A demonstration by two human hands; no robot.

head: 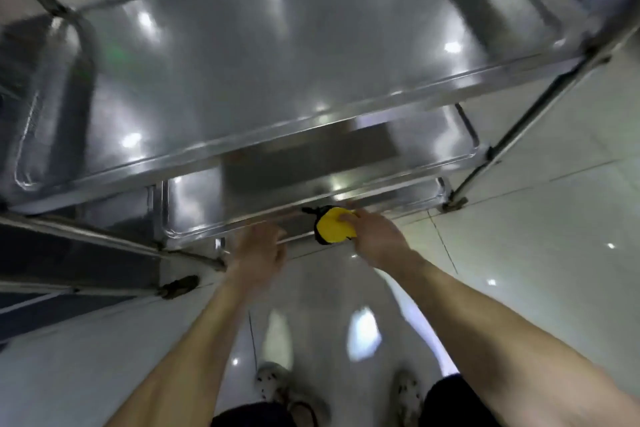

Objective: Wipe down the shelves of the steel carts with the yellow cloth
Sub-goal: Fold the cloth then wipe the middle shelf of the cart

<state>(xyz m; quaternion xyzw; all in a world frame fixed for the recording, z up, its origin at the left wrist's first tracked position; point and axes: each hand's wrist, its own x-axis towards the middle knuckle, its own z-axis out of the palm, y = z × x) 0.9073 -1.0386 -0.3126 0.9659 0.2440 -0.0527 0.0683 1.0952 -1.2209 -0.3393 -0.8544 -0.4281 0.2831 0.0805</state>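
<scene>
The yellow cloth (332, 226) sits bunched on the near rim of the steel cart's (277, 62) bottom shelf (197, 208), held by the right hand (377, 236), whose fingers (344, 217) curl over it. The unwiped shelf surface lies ahead and to the left of that hand, its long axis running across the view. The left hand (258, 253) is at the same rim just beside the cloth, but blur hides whether its fingers grip.

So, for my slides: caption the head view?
Right hand holds yellow cloth at steel cart's lowest shelf edge; left hand nearby.

No legible text or labels.
</scene>
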